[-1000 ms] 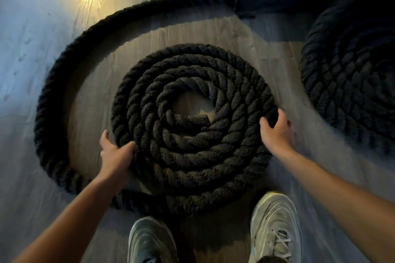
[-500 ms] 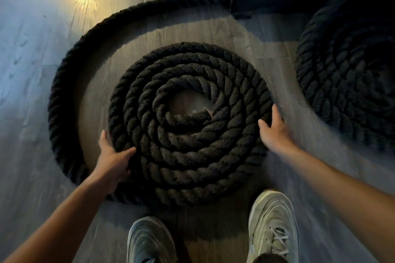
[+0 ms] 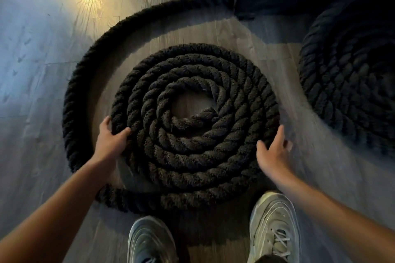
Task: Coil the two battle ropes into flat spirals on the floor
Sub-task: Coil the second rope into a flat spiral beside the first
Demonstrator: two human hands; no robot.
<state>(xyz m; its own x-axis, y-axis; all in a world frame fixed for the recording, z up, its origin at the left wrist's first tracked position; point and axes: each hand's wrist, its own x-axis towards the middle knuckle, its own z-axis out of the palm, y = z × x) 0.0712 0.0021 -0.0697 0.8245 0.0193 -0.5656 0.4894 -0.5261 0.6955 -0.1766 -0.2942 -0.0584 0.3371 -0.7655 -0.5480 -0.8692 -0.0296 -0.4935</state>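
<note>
Black rope spiral (image 3: 192, 126) tighter; left hand (image 3: 111, 141) still grips edge; right hand (image 3: 275, 151) (blurred) lifted, fingers seemingly spread.

The spiral (image 3: 194, 126) lay flat on the floor (image 3: 38, 74), with the rope's loose length (image 3: 70, 100) curving round its left and far sides, well apart there and joining it at the near edge. The left hand (image 3: 111, 142) gripped the spiral's left rim and the right hand (image 3: 274, 152) sat at its right rim. The second coil (image 3: 346, 83) lay to the spiral's right, a metal base (image 3: 269, 4) stood beyond it, and two shoes (image 3: 275, 226) stood just nearer than it.
</note>
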